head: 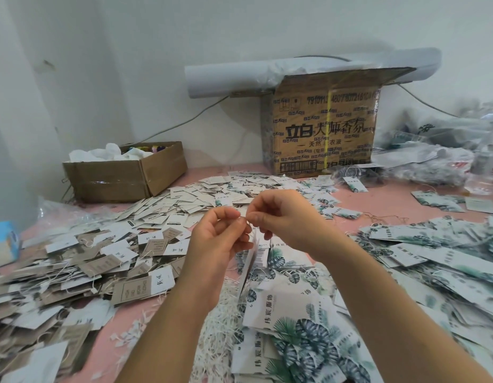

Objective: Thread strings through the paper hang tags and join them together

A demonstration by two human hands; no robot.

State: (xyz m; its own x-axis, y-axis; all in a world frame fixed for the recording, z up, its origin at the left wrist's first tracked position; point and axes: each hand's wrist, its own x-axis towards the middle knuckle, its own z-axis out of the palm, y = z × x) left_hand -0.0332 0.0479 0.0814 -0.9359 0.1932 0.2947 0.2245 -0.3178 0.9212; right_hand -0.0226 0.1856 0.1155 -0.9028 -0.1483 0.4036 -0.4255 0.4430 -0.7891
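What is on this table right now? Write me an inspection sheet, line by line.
Surface: pink tabletop, mostly covered.
Job's things: leaf-print tags at right; brown and white tags at left; loose white strings in front; tag bundle hanging below the hands.
Clutter: small open box, printed carton, paper roll, plastic bags, blue pack.
Grippers: left hand and right hand both pinch a string at the fingertips.
Cables: grey cable behind the boxes.
Surroundings: white wall.

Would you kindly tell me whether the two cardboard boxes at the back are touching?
Apart. The head view shows pink table and strewn tags between the small open box and the tall printed box.
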